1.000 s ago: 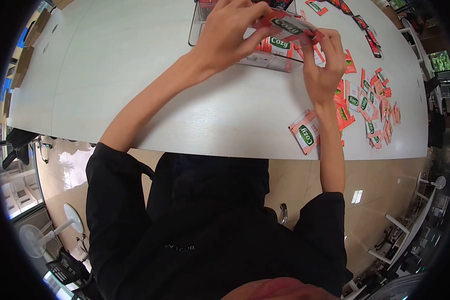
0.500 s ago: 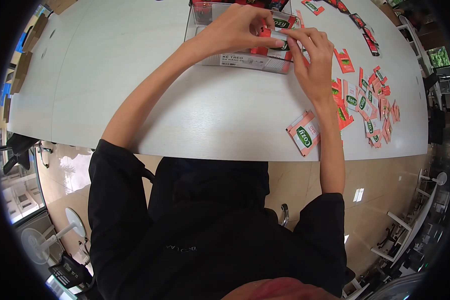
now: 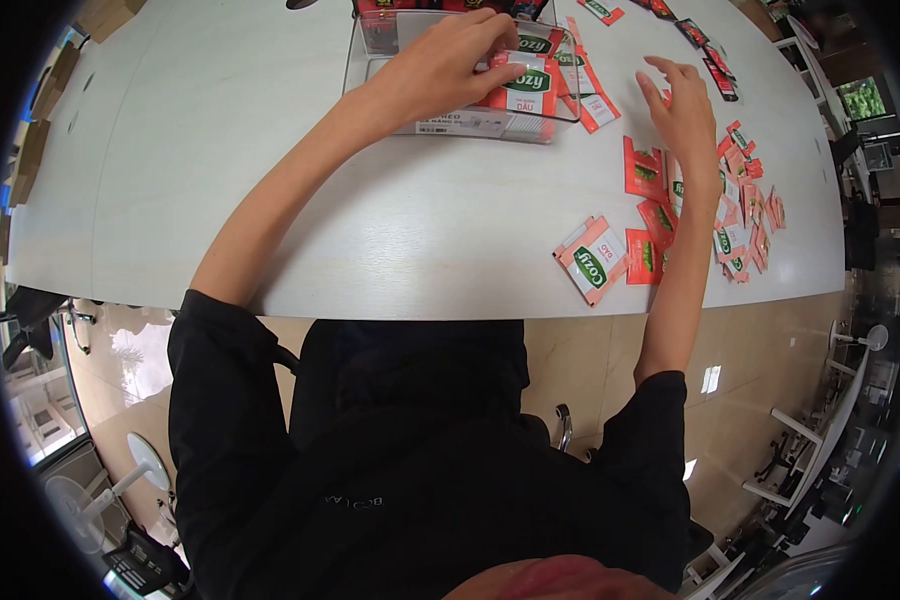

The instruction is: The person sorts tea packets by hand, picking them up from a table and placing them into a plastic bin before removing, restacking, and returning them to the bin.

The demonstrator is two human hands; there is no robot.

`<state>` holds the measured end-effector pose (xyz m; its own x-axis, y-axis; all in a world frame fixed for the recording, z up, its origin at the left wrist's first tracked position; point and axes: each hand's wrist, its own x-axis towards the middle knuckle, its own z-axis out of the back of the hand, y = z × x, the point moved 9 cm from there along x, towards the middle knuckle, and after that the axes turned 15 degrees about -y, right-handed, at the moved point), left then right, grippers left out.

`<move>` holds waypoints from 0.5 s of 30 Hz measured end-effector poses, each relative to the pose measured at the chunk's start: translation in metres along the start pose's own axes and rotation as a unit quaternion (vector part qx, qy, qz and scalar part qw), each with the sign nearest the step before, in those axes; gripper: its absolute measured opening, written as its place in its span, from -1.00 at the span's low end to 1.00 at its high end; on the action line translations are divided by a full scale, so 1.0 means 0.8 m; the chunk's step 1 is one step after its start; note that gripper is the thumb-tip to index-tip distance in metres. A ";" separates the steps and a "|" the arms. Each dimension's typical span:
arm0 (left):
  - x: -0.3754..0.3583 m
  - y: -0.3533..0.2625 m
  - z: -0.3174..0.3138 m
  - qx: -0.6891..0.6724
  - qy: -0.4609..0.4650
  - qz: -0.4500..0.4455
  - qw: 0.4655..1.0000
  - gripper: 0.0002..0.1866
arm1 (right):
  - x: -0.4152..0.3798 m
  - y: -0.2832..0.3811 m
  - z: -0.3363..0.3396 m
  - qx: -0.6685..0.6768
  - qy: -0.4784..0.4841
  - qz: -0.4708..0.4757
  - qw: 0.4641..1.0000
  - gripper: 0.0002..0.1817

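Note:
A clear plastic box (image 3: pixel 358 75) stands at the far side of the table, with Cozy sachets inside. My left hand (image 3: pixel 455 58) reaches over it, thumb and fingers closed on a red and white Cozy sachet (image 3: pixel 530 92) at the box's right end. Another Cozy sachet (image 3: pixel 533 43) shows just behind that one. My right hand (image 3: pixel 686 108) is apart from the box, out to the right, fingers spread and nothing in them. Below it, partly hidden by the wrist, lie red sachets (image 3: pixel 646 170).
Loose pink and white sachets (image 3: pixel 732 240) are scattered at the right. A small stack of Cozy sachets (image 3: pixel 592 262) lies near the front edge. Other sachets (image 3: pixel 598 108) sit just right of the box. Dark packets (image 3: pixel 718 72) form a line at the far right.
My right hand has let go of the sachet at the box and moved right, opening its fingers. My left hand stays on the sachet. The whole view has shifted slightly.

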<state>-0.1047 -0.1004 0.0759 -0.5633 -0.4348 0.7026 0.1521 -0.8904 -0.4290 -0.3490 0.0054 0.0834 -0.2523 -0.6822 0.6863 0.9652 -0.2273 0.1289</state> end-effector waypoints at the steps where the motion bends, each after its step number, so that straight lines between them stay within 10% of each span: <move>1: 0.001 -0.004 0.002 -0.004 0.000 -0.003 1.000 -0.63 | 0.000 -0.019 -0.008 -0.004 -0.001 -0.001 1.000 -0.63; 8: 0.000 -0.005 0.000 0.014 0.032 0.016 0.999 -0.65 | -0.039 -0.065 -0.036 -0.056 0.126 -0.103 0.985 -0.54; 15: 0.000 -0.009 0.000 0.041 0.038 0.000 0.998 -0.66 | -0.023 -0.058 -0.004 0.039 0.020 -0.130 0.991 -0.72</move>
<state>-0.1056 -0.0940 0.0791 -0.6234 -0.4266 0.6553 0.2160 -0.8994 -0.3800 -0.3891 0.0264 0.0625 -0.4935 -0.6353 0.5940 0.8696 -0.3457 0.3526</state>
